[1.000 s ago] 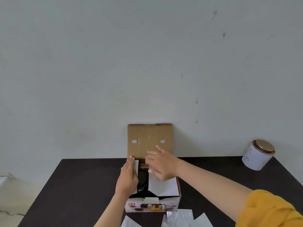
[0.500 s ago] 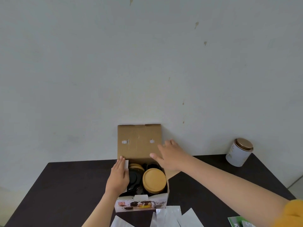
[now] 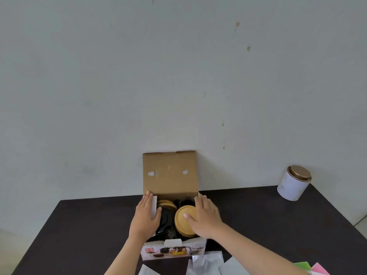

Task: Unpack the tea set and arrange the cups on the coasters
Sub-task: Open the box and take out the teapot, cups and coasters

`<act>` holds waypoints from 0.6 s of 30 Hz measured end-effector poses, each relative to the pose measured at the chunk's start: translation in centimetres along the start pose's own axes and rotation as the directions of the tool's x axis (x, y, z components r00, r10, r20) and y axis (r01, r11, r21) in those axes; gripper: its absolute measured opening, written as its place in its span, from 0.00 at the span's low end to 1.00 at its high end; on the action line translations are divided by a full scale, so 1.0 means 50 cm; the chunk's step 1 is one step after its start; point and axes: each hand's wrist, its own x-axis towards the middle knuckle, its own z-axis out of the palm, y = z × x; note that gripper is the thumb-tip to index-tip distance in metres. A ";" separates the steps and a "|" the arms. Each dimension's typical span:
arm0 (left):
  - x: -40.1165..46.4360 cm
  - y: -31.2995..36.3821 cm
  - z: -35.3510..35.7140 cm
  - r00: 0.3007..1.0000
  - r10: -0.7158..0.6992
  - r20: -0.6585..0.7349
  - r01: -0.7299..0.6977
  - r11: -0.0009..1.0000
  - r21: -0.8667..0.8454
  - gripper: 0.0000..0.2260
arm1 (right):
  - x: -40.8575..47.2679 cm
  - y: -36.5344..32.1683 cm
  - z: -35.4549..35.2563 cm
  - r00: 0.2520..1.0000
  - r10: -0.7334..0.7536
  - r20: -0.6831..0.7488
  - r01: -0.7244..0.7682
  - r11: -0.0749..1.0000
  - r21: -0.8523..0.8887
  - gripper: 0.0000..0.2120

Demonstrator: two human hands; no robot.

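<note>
The tea set box [image 3: 172, 252] stands open on the dark table [image 3: 79, 225], its brown lid [image 3: 169, 171] upright against the wall. Inside I see black pieces [image 3: 165, 222], a round wooden piece [image 3: 183, 221] on the right and another wooden round [image 3: 166, 203] at the back. My left hand [image 3: 145, 217] lies with straight fingers on the box's left white flap [image 3: 154, 205]. My right hand [image 3: 206, 215] reaches into the right side, fingers spread over the wooden piece's right edge, thumb resting on its top.
A white tin with a bronze lid [image 3: 294, 183] stands at the table's far right by the wall. Silver foil packets [image 3: 206, 262] lie in front of the box. Green and pink packets [image 3: 311, 267] show at the bottom right edge.
The right flap, first held over the box, was folded out, uncovering the wooden piece. My right hand then came back from the box's right edge onto that piece. My left hand stayed put.
</note>
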 end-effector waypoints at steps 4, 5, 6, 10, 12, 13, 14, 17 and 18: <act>-0.001 0.002 -0.001 1.000 -0.002 -0.001 0.002 1.000 -0.005 0.30 | 0.000 -0.017 0.051 0.992 0.038 -0.118 -0.026 0.995 0.099 0.44; -0.001 0.003 -0.001 1.000 -0.003 -0.001 0.003 1.000 -0.008 0.30 | -0.002 -0.018 0.057 0.984 0.043 -0.172 -0.022 0.992 0.121 0.50; -0.001 0.004 -0.001 1.000 -0.006 -0.003 0.006 1.000 -0.010 0.30 | -0.002 -0.017 0.063 0.976 0.048 -0.211 -0.017 0.989 0.146 0.54; -0.001 0.011 -0.008 1.000 -0.019 0.010 0.019 0.999 -0.030 0.29 | 0.004 -0.012 0.076 0.955 0.050 -0.291 0.011 0.978 0.206 0.55; 0.000 0.018 -0.016 0.999 -0.026 0.040 0.028 0.998 -0.056 0.29 | 0.004 -0.011 0.077 0.951 0.049 -0.305 0.016 0.978 0.206 0.54; 0.000 0.021 -0.020 0.998 -0.027 0.056 0.030 0.998 -0.050 0.28 | 0.005 -0.010 0.078 0.950 0.049 -0.309 0.016 0.979 0.204 0.54; 0.000 0.023 -0.023 0.997 -0.029 0.069 0.031 0.999 -0.035 0.28 | 0.005 -0.009 0.078 0.949 0.050 -0.313 0.015 0.979 0.201 0.54; 0.000 0.037 -0.038 0.996 -0.007 0.090 0.008 1.000 -0.016 0.27 | 0.003 -0.010 0.079 0.946 0.047 -0.320 0.019 0.980 0.200 0.54; 0.002 0.045 -0.045 0.995 0.015 0.096 -0.013 1.000 -0.015 0.27 | 0.001 -0.010 0.079 0.945 0.045 -0.325 0.021 0.980 0.196 0.54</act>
